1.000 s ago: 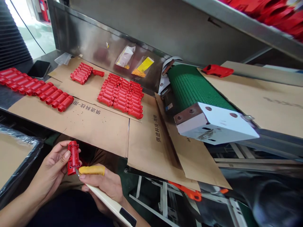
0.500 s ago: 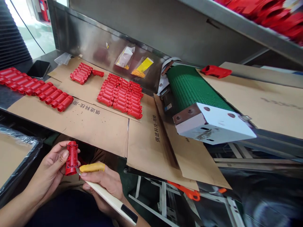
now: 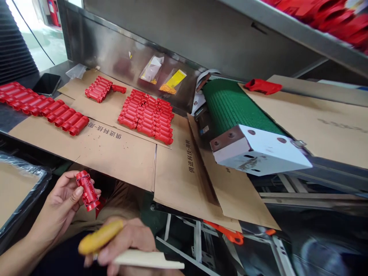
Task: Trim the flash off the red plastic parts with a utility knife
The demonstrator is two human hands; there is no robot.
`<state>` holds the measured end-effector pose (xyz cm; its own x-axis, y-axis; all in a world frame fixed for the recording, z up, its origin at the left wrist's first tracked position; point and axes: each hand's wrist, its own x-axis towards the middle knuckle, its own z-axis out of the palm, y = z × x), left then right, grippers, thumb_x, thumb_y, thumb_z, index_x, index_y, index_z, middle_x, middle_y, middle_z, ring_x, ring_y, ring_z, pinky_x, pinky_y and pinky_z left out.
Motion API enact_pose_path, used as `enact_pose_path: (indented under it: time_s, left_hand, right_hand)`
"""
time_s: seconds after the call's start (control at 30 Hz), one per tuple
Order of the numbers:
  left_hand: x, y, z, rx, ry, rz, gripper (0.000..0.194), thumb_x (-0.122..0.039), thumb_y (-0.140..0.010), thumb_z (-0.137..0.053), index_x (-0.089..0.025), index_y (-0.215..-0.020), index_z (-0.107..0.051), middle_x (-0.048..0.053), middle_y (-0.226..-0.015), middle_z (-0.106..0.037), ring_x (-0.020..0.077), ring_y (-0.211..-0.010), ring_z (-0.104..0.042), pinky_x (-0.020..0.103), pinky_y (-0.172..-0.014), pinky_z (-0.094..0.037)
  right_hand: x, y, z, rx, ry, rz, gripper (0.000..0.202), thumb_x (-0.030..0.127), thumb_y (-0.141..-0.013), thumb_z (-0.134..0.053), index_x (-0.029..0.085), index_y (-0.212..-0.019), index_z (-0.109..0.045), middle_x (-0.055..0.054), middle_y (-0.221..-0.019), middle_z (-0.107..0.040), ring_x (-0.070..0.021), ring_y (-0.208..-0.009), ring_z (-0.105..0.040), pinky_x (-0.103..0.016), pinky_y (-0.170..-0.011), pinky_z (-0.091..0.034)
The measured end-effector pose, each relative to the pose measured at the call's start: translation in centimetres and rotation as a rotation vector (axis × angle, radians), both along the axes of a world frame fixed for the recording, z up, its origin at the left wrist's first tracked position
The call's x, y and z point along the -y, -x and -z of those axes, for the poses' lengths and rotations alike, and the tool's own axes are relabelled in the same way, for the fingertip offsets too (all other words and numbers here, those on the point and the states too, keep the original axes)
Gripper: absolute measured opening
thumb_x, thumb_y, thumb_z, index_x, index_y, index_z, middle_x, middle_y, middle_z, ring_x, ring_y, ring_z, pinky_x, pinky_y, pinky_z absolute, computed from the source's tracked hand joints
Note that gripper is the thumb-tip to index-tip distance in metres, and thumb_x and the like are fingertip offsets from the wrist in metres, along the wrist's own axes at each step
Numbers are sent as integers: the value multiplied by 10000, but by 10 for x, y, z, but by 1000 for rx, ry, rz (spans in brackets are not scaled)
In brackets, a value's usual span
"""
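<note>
A red plastic tube-like part with cut-outs is held at a tilt between the thumb and fingers of my left hand. Lower down and to the right, my right hand is closed around the cream handle of a knife. A yellow cover sits on a finger of that hand. The hand is blurred, and the blade is hard to make out. A gap separates the knife from the red part.
Red parts lie in a row and in groups on cardboard. A phone lies at the left. A green conveyor belt with a white end bracket stands at the right. A metal shelf hangs above.
My right hand has pulled the knife down, away from the red part, and turned its handle nearly level. The red part has tilted in my left hand.
</note>
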<state>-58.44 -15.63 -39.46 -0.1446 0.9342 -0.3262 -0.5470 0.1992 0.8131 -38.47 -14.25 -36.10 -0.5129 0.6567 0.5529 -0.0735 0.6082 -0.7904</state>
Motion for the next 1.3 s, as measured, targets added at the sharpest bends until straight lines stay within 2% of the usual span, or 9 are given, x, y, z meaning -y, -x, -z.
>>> enact_pose_path:
  time_s: [0.03,0.1,0.17,0.27,0.4,0.63,0.87,1.0,1.3]
  left_hand:
    - [1,0,1,-22,-37,6,311,-325,-875,-826,-256,-1123,-652,41,-1038,-739,176,-867,-752,286,-822,-630]
    - [4,1,3,-119,-115,26,229,-284,-876,-824,-244,-1047,-677,33,-996,-739,171,-920,-744,254,-853,-618]
    - [6,2,3,-246,-171,56,169,-262,-877,-822,-238,-994,-702,28,-992,-741,149,-928,-732,212,-865,-605]
    - [8,1,0,-363,-228,81,120,-260,-885,-808,-244,-971,-726,24,-963,-743,136,-869,-729,187,-810,-609]
    - [8,-1,-5,-398,-240,62,119,-260,-863,-822,-236,-944,-737,29,-916,-737,140,-816,-724,177,-761,-607]
    - [12,-3,-5,-350,-128,51,151,-270,-825,-857,-237,-914,-740,37,-927,-725,157,-843,-695,188,-788,-585]
    - [17,1,7,-253,-92,82,191,-273,-856,-838,-249,-977,-692,34,-1019,-740,181,-964,-721,244,-911,-585]
    - [17,0,7,-271,-122,92,183,-273,-879,-816,-249,-1007,-686,23,-972,-720,162,-911,-710,230,-877,-583]
    - [15,-2,3,-308,-125,72,189,-267,-846,-839,-238,-982,-710,48,-977,-731,199,-903,-727,255,-846,-589]
  right_hand:
    - [-1,1,3,-33,37,67,74,272,-1080,-589,219,-1115,-627,-30,-1067,-777,-124,-997,-761,-248,-873,-644]
    - [-4,5,9,-43,55,205,177,181,-1014,-663,210,-1187,-682,-99,-1210,-742,-201,-1112,-722,-360,-934,-637]
    - [-9,11,16,-31,-17,293,260,114,-982,-667,185,-1231,-694,-125,-1208,-732,-216,-1111,-697,-381,-939,-625]
    - [-11,20,23,-80,-122,279,311,39,-939,-664,123,-1238,-678,-133,-1117,-744,-214,-1077,-695,-364,-922,-621]
    - [-9,24,24,-80,-151,288,330,23,-931,-648,113,-1247,-669,-132,-1116,-742,-215,-1082,-695,-365,-929,-621]
    - [-5,24,23,-71,-99,309,334,25,-932,-629,131,-1245,-670,-143,-1132,-738,-232,-1075,-695,-400,-933,-615]
    - [-3,21,20,-110,-41,292,311,40,-946,-627,123,-1244,-662,-141,-1144,-734,-223,-1078,-695,-397,-946,-604]
    - [-5,18,16,-90,-16,283,290,75,-968,-643,149,-1247,-668,-117,-1146,-742,-208,-1070,-700,-371,-940,-609]
    - [-3,17,12,-42,5,301,326,55,-951,-650,179,-1252,-669,-103,-1136,-746,-207,-1061,-705,-364,-925,-621]
